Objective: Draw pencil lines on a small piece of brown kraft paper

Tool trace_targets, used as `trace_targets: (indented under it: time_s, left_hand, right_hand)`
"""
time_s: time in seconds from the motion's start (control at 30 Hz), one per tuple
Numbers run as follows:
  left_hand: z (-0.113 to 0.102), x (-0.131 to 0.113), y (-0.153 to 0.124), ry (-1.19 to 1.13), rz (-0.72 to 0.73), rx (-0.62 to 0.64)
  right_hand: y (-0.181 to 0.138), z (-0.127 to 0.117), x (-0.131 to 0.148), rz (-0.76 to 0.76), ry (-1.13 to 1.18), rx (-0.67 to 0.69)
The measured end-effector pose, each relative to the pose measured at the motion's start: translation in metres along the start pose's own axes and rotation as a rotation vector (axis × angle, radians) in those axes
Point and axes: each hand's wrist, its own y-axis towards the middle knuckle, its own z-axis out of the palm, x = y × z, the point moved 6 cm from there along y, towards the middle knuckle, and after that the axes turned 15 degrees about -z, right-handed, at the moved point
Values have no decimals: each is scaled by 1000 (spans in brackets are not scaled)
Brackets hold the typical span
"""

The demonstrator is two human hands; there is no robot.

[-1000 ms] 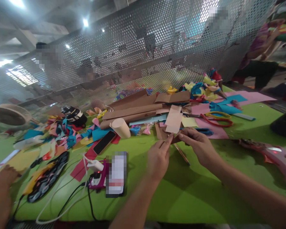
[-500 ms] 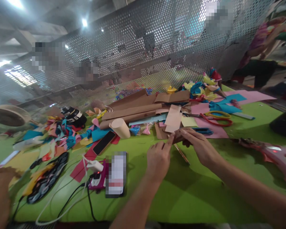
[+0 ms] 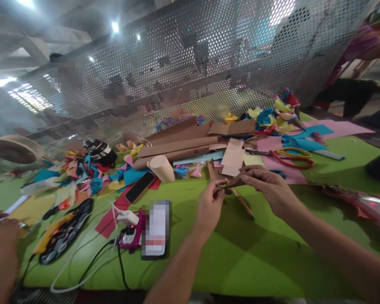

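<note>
A small brown paper piece (image 3: 235, 183) is stretched between my two hands above the green table (image 3: 247, 261). My left hand (image 3: 210, 206) pinches its left end, thumb and forefinger together. Its other end sits between the thumb and fingers of my right hand (image 3: 266, 182). Below the paper lies a thin brown stick, perhaps a pencil (image 3: 244, 205), slanting down to the right. Just beyond my hands are a pale pink paper rectangle (image 3: 233, 154) and a yellowish paper square (image 3: 253, 161). Scissors with red and yellow handles (image 3: 291, 158) rest farther right, on pink paper.
Brown cardboard sheets (image 3: 177, 147) and a paper roll (image 3: 161, 168) lie at the back. On the left are phones (image 3: 158, 228), a magenta power socket (image 3: 134, 240) with cables, and coloured scraps. A pink glue gun (image 3: 364, 202) lies right; another person's hand (image 3: 1, 232) is far left.
My left hand's forefinger, stretched out before, has curled into a pinch. The brown paper now shows more between my hands. At far left, the other person's hand has moved up into view.
</note>
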Motion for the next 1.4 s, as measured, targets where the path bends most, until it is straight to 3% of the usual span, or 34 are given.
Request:
trace_targets:
  time_s: [0.17, 0.47, 0.8, 1.03, 1.23, 1.4]
  left_hand:
    - [-4, 3, 4, -198, -72, 5]
    - [-6, 10, 1, 43, -62, -49]
    - [-2, 8, 3, -182, -169, -6]
    - [-7, 7, -1, -42, -78, -77]
    - [1, 5, 3, -241, -81, 76]
    - [3, 3, 3, -274, -39, 95]
  right_hand:
    - [0, -1, 1, 1, -6, -22]
    - [-3, 1, 3, 60, -3, -30]
    - [-3, 2, -4, 52, -25, -13]
    - [-3, 1, 3, -20, -63, -17]
    - [-8, 8, 8, -92, -136, 34]
    - [-14, 11, 4, -67, -117, 58]
